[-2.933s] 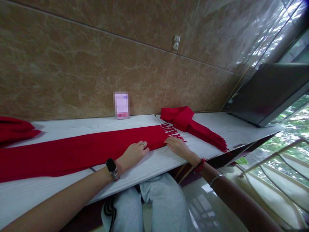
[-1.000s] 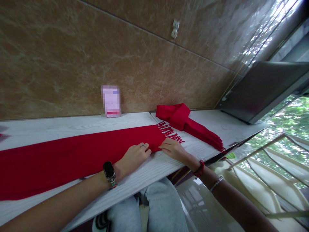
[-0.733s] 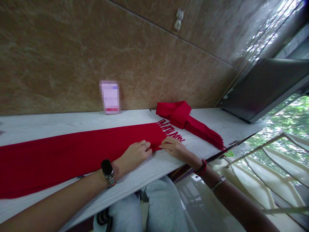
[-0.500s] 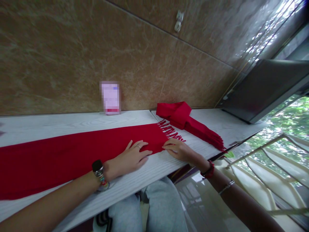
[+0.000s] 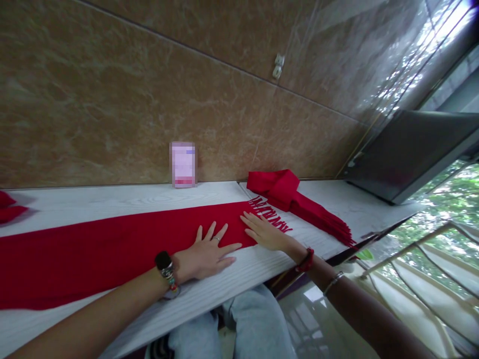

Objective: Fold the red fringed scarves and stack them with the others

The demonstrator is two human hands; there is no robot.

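A long red scarf point(image 5: 112, 247) lies flat along the white wood-grain table point(image 5: 243, 269), its fringed end point(image 5: 270, 217) to the right. My left hand point(image 5: 207, 252) rests open with fingers spread on the scarf near its front edge; a black watch and bead bracelet are on that wrist. My right hand point(image 5: 264, 232) lies open and flat on the scarf's end beside the fringe, a red bracelet at the wrist. Neither hand grips anything.
A second red scarf point(image 5: 295, 202), folded, lies at the back right. A small pink card point(image 5: 183, 164) leans on the brown marble wall. More red fabric point(image 5: 9, 209) sits at the far left. A dark window frame point(image 5: 407, 154) stands right; the table's front edge is over my knees.
Both hands went from curled at the scarf's front edge to flat with fingers spread on the fabric. The right hand moved up onto the scarf's end. The view shifted slightly.
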